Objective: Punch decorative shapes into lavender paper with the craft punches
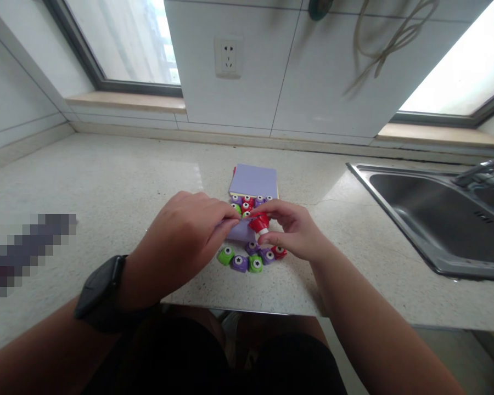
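My left hand, a dark watch on its wrist, pinches a sheet of purple paper between thumb and fingers. In my right hand is a red craft punch with a white part underneath, gripped between thumb and fingers at the sheet's right edge. Whether the paper sits inside its slot I cannot tell. Closer to me lie several more punches, among them a green punch, a purple punch and another red punch. Behind my hands stand more punches in rows, partly hidden, including a purple one.
A stack of purple paper lies beyond the rows of punches on the speckled counter. To the right is a steel sink with a faucet. The wall carries a socket and a hanging cord.
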A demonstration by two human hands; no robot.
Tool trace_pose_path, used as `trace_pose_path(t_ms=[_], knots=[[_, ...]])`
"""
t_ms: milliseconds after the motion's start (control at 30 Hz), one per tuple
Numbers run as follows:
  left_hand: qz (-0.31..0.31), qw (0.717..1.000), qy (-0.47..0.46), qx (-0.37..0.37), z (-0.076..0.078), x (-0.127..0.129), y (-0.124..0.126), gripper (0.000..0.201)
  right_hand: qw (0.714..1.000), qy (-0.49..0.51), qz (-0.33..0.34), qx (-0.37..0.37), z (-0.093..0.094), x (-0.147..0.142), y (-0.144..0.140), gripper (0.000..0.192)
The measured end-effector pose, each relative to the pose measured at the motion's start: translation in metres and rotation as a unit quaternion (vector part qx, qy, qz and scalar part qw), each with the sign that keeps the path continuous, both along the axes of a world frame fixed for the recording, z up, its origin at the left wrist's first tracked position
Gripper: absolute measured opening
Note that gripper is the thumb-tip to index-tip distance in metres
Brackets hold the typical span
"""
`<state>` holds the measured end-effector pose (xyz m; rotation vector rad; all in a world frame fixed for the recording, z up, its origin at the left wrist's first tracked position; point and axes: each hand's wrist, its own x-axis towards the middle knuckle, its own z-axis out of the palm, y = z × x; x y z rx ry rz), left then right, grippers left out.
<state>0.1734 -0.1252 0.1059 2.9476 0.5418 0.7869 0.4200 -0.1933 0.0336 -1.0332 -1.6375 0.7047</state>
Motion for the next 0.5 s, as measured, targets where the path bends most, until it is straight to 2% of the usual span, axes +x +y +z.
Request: trace_pose_path(t_ms=[267, 500], knots=[[0.022, 0.998, -0.002, -0.053, 0.0039, -0.0001, -0.0031, 0.017, 0.997, 0.048, 0.044, -0.044, 0.0012, -0.0033, 0.0012, 0.047], [0.015, 0.999, 0.000, -0.049, 0.0035, 0.0004, -0.0028, 0.019, 0.999, 0.023, 0.020, -0.030, 0.0000, -0.0025, 0.0007, 0.044]])
